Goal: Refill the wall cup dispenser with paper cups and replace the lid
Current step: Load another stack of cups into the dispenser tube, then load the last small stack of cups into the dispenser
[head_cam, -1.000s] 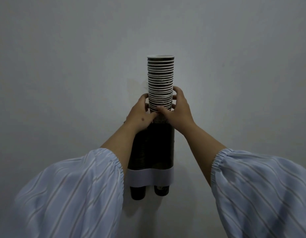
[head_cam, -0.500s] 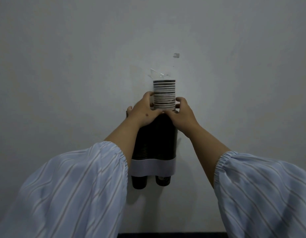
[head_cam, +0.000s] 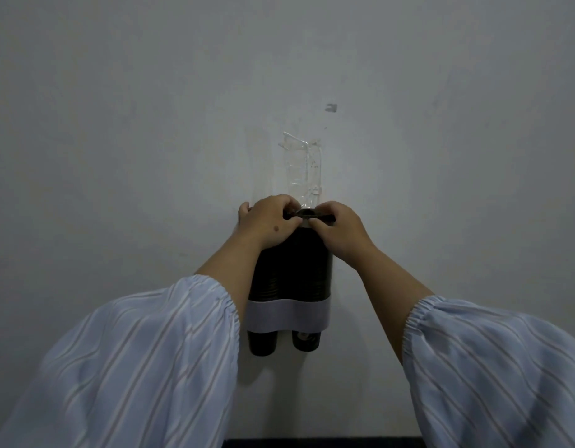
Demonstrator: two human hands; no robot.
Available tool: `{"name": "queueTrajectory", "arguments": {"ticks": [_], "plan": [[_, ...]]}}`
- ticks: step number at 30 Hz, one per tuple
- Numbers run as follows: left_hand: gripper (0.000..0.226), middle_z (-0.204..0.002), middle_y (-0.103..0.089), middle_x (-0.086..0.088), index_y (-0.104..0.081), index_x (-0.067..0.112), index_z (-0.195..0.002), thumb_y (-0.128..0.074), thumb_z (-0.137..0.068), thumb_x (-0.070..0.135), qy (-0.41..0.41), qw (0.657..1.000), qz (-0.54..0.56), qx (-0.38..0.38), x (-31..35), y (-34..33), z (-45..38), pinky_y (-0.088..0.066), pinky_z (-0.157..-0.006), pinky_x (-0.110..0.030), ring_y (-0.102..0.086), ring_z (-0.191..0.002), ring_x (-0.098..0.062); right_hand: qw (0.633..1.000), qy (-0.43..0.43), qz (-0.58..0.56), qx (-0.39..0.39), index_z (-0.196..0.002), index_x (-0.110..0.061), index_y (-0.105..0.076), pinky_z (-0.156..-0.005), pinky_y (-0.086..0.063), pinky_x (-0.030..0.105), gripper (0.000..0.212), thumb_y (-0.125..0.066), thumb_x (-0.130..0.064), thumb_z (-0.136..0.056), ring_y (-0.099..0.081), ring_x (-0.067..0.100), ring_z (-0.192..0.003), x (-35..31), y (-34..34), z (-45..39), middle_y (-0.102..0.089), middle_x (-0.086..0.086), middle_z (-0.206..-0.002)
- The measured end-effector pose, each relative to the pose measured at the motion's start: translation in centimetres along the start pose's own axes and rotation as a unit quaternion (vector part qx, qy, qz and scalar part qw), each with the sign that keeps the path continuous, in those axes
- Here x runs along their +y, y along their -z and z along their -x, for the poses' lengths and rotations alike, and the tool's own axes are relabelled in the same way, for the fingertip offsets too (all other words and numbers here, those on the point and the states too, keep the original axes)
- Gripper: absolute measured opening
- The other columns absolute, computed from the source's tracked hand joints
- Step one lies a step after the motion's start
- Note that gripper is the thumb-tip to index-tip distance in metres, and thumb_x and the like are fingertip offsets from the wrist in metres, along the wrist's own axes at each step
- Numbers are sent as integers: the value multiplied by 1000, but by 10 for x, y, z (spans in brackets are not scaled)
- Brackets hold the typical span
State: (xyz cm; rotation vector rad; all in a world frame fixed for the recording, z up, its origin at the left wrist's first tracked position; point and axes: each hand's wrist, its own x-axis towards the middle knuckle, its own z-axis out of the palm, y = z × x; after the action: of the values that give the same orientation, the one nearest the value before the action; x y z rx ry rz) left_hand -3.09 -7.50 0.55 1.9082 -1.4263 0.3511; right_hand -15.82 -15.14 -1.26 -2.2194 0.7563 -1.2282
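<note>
Against bare grey wall, both hands, left hand and right hand, pinch the cup stack's rim atop the dispenser; press evenly, straight down.

Views: one only, head-worn, wide-angle; nothing shared with a second view.
Facing: straight at the wall, tilted slightly down.
Nearness: arm's reach; both sleeves fill the lower corners.
Centre: left hand and right hand meet at the dispenser top, just below frame middle.
Edges: wall bows with lens distortion.
</note>
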Motion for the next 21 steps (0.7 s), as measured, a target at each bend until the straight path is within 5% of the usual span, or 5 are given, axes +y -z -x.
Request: {"name": "queueTrajectory", "arguments": {"ticks": [8, 15, 21], "plan": [[31, -130, -52, 4, -60, 31, -115, -57, -85, 33, 20, 997, 4, 68, -8, -8, 19, -20, -108, -52, -39, -128, -18, 999, 10, 45, -6, -120, -9, -56, -102, -40, 34, 38, -61, -20, -83, -49, 27, -118, 6, 3, 6, -50, 12, -128], [55, -148, -30, -5, -46, 21, -133, -61, -80, 23, 40, 986, 41, 155, -13, -33, 54, -29, -108, -55, -22, -141, -24, 1000, 18, -4, -17, -136, -14, -36, -109, -34, 36, 61, -61, -11, -81, -38, 26, -129, 10, 3, 36, -38, 10, -140], [51, -155, -21, -8, -48, 18, -131, -61, -82, 18, 50, 983, 95, 147, -5, -59, 94, -26, -113, -52, -18, -144, -29, 997, -51, -1, -50, -142, -17, -27, -108, -34, 39, 69, -64, -18, -85, -34, 26, -136, 39, 2, 80, -33, 10, -148]]}}
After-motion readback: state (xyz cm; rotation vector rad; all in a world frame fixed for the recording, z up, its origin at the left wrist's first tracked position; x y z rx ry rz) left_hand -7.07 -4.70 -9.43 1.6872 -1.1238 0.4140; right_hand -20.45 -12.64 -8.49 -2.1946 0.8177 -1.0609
